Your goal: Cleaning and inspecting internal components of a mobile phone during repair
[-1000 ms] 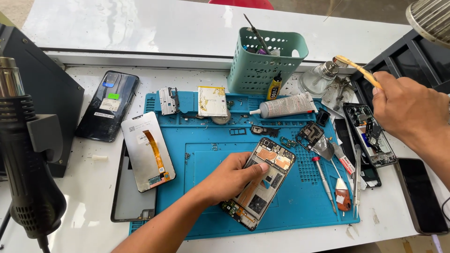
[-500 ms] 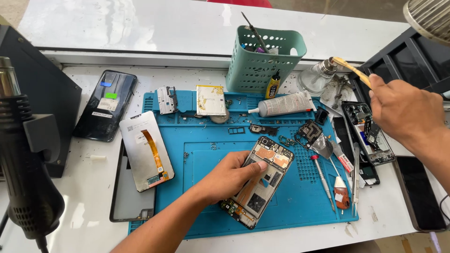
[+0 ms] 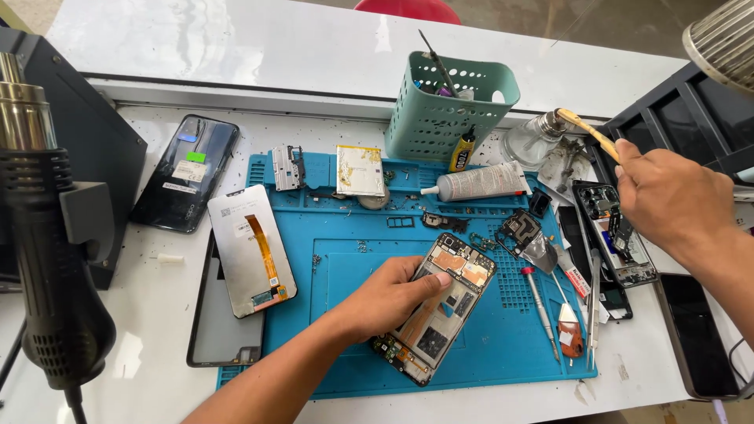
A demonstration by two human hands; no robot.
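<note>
Opened phone (image 3: pixel 437 308), its back off and its boards and copper patches bare, lies tilted on the blue work mat (image 3: pixel 345 345), near the mat's middle and toward the front edge. The mat covers much of the white table (image 3: pixel 149 369). At the far left a black hot-air gun (image 3: pixel 47 259) stands in its holder. Behind the mat sits a teal perforated basket (image 3: pixel 440 110) with tools standing in it, and just in front of it a grey tube of glue (image 3: pixel 479 183) lies on its side. A detached screen panel (image 3: pixel 251 259) with an orange flex strip lies face down over the mat's left edge, and a dark phone back (image 3: pixel 187 173) lies beyond it. A second opened phone (image 3: pixel 616 235) rests off the mat to the right.

Left hand (image 3: pixel 389 298) lies on the opened phone, fingers curled round its near long edge and thumb pressed on top, gripping it. Right hand (image 3: pixel 667 196) is raised above the second phone, closed round a thin yellow-handled brush (image 3: pixel 589 133) whose tip points at a small glass bottle (image 3: pixel 534 141).
</note>
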